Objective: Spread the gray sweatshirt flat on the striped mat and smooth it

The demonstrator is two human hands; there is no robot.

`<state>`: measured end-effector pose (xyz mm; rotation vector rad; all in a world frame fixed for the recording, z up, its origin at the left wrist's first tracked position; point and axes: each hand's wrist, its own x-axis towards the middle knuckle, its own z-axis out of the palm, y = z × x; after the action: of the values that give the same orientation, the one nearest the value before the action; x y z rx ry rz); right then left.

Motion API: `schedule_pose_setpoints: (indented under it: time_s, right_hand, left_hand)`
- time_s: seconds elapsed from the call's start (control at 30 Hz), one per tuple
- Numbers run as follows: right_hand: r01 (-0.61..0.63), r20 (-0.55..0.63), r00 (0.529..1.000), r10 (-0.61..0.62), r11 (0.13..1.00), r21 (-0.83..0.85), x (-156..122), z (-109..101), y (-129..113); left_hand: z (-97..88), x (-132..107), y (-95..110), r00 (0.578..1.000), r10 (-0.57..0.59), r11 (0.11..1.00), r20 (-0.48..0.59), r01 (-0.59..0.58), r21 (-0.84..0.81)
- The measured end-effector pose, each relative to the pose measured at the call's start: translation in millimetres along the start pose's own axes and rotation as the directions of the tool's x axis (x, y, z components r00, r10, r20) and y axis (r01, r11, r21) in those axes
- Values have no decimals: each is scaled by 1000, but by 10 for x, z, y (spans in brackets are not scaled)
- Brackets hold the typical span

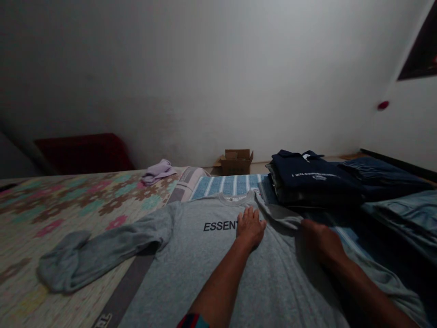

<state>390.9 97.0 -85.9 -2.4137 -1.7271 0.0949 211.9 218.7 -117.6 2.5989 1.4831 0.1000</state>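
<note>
Head view — folded stack (314, 180) beside sweatshirt (211, 269)

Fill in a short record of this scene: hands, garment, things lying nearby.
Left hand: flat, open, on grey long-sleeved shirt with black lettering
Right hand: on the shirt's folded-in shoulder, shadowed; grip unclear
Shirt: spread front up on floral patterned bedspread
Nearby: stack of folded navy clothes; small brown cardboard box; crumpled lilac cloth

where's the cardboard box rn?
Head view, far centre: the cardboard box sits open by the wall, between the lilac cloth to its left and the navy folded stack to its right.
</note>
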Motion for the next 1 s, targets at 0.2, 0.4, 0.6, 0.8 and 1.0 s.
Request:
schedule_pose_setpoints:
  time_s: [0.2, 0.4, 0.6, 0.8, 1.0]
  right_hand:
    - [-92, -242, 954, 176, 942, 322, 182, -72, 246]
    - [-91, -334, 903, 271, 879, 468, 186, -72, 207]
    - [-48, -467, 875, 129, 982, 181, 191, -233, 76]
    - [-24, -528, 847, 63, 997, 80, 224, -239, 6]
    - [40, -561, 828, -9, 998, 43, 190, -228, -56]
  left_hand:
    - [3, 145, 63, 999, -20, 1000, -27, 19, -14]
    - [28, 417, 92, 999, 52, 999, -8, -52, -7]
    - [27, 561, 93, 994, 107, 994, 29, -107, -12]
    - [34, 612, 176, 997, 36, 999, 65, -34, -27]
    - [60, 604, 244, 998, -25, 999, 66, 27, -20]
